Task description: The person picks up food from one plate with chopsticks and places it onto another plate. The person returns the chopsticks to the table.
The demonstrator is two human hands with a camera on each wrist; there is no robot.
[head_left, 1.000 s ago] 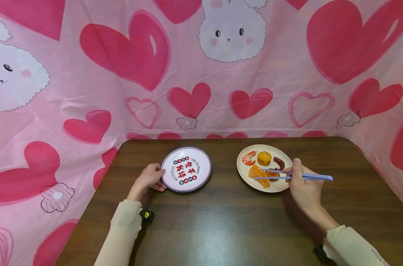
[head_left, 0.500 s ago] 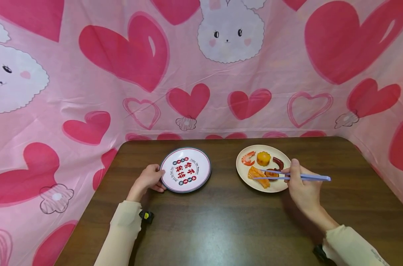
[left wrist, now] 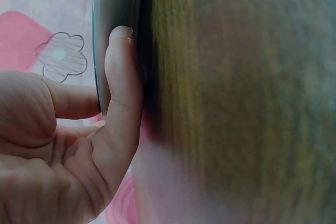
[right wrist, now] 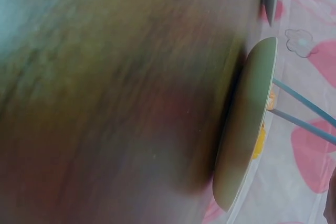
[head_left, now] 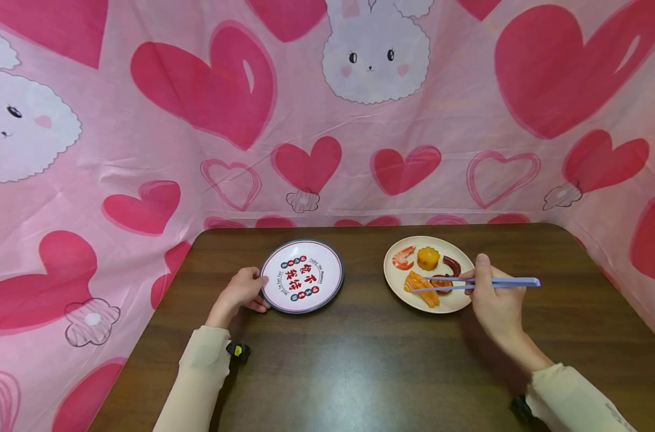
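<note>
- White plate (head_left: 331,270): red characters, face up; rim at 8 o'clock pinched in left-hand grip (head_left: 245,288).
- Cream plate (head_left: 394,279), at the white one's 3 o'clock: shrimp (head_left: 403,258) at 10, yellow scalloped piece (head_left: 428,258) at 12, dark red curl (head_left: 453,266) at 2, brown round (head_left: 442,284) at 4.
- Orange slice (head_left: 420,288), pale-streaked: at 7.
- Lavender chopsticks (head_left: 516,281) in right-hand grip (head_left: 497,309): tips apart at orange slice, contact unclear; butts toward 3.

- right hand (right wrist: 330,203) mostly cut off by the right wrist view's edge
- chopsticks (right wrist: 304,102) cut off there too
- surface (right wrist: 105,103) blurred there
- round brown food (head_left: 441,284) partly hidden behind the chopsticks
</note>
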